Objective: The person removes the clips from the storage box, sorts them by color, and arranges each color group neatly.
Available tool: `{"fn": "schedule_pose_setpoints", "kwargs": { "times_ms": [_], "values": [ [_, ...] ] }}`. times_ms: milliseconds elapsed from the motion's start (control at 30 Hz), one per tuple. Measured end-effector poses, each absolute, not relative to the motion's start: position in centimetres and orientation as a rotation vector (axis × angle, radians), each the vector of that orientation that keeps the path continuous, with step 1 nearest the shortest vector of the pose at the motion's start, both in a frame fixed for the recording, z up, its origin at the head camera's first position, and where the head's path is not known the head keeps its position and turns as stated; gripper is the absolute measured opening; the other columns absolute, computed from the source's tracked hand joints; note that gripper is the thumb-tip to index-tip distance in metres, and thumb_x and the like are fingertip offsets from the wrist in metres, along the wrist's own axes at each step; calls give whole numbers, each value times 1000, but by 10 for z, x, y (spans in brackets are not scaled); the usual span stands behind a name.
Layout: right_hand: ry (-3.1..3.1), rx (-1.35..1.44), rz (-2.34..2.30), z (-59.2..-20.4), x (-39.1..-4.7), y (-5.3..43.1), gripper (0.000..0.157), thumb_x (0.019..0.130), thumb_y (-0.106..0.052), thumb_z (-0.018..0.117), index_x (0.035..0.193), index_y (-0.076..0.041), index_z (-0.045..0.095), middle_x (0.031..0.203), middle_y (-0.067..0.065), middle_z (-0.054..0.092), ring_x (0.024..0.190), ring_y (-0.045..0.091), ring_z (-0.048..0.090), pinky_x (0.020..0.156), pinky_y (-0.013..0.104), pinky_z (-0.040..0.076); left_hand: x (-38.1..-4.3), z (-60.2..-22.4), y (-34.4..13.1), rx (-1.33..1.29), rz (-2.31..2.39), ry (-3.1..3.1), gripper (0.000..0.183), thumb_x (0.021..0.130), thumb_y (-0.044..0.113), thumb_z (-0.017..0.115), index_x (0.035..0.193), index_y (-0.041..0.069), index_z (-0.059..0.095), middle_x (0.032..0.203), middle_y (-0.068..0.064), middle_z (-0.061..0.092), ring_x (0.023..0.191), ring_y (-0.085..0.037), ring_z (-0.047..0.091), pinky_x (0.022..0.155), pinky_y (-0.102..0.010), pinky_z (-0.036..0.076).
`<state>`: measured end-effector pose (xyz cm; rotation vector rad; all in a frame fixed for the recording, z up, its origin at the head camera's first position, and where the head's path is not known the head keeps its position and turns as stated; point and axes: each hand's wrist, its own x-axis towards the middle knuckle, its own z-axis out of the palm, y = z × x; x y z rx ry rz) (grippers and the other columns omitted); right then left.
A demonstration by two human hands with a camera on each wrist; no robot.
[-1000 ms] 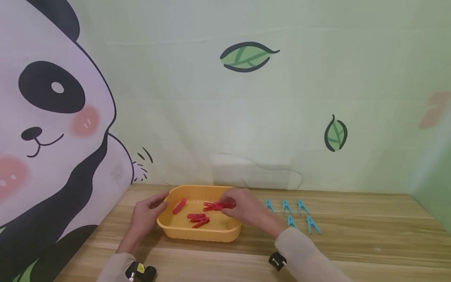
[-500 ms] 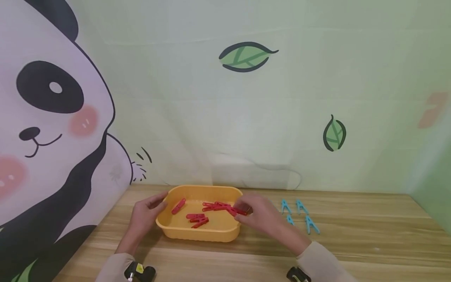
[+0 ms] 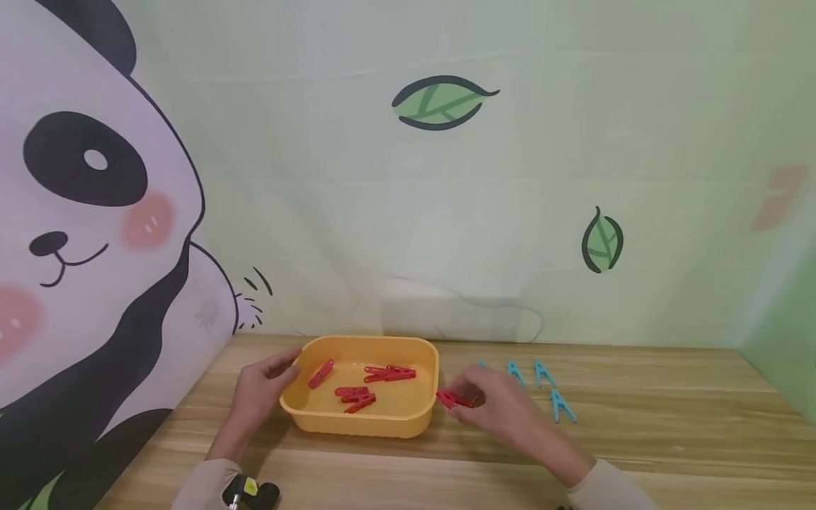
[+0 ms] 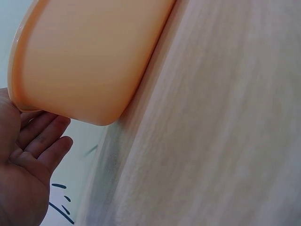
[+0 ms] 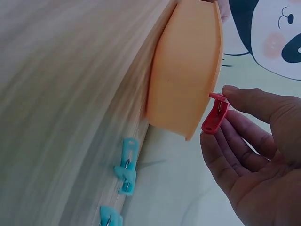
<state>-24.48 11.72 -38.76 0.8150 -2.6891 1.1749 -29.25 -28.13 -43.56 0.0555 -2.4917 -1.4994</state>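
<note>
Currently pinching a red peg [image 5: 216,115] between thumb and fingers of the right hand [image 3: 497,400], just outside the right end of the yellow tub [image 3: 363,425]. Cannot tell whether touching its rim. Resting the left hand [image 3: 261,386] against the tub's left end, with fingers fairly straight and loosely spread. Can see, inside the tub, a lone peg [image 3: 321,373] near the left end, an overlapping cluster [image 3: 390,373] toward the back right and another bunch [image 3: 359,401] nearer the front, all red. Can count three blue pegs [image 3: 559,406] on the wooden table [image 3: 669,439] to the right, plus a partly hidden fourth peg [image 3: 482,363] behind the right hand. Can make out a panda [image 3: 89,219] on the pale backdrop [image 3: 357,227].
</note>
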Motion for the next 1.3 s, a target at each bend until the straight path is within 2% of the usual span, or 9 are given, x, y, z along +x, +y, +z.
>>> {"fn": "schedule_pose_setpoints", "kwargs": {
  "times_ms": [567, 900, 1300],
  "values": [
    [-2769, 737, 1073, -404, -236, 150, 19, 85, -7, 89, 94, -13, 73, 85, -11, 69, 78, 5, 64, 67, 23, 57, -293, -435, -281, 43, -1493, -2500, 42, 106, 12, 67, 144, -4, 62, 144, -25, 63, 134, -40, 60, 106, -40, 50],
    [-2768, 818, 1142, -415, -237, 165, 21, 82, -3, 90, 93, -10, 73, 84, -9, 68, 75, 3, 63, 66, 21, 58, -292, -436, -282, 57, -1515, -2496, 42, 106, 13, 66, 145, -3, 62, 145, -25, 62, 135, -40, 59, 106, -40, 50],
    [-2842, 786, 1107, -417, -236, 171, 23, 81, -8, 92, 93, -8, 73, 81, -9, 67, 73, 4, 60, 64, 21, 56, -293, -436, -282, 49, -1509, -2485, 42, 106, 12, 68, 144, -3, 62, 145, -25, 62, 134, -40, 60, 106, -39, 50]
  ]
}}
